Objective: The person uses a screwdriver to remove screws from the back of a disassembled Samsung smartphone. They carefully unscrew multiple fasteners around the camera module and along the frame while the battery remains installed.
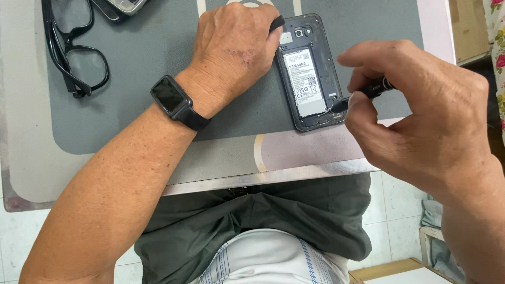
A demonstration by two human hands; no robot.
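A grey mat (158, 42) covers most of a pale table (26, 131) with a metal front edge; beyond that edge lies a white tiled floor, and a wooden piece stands at the upper right. Black glasses (73, 47) lie folded open on the mat at the upper left, and a dark object sits half out of view at the top edge near them.

A phone (310, 71) lies on the mat, back cover off, its white-labelled battery exposed, its long side running away from the person. The left hand (234, 47) rests palm down just left of the phone, touching its upper left edge, fingers curled around a small black object (277, 23) at the top corner; a black watch (173, 100) is on that wrist. The right hand (421, 110) comes in from the right, thumb and fingers pinched closed around a black screwdriver (368, 90). Its tip meets the phone's lower right corner, beside the battery. The person's grey trousers show below the table edge.
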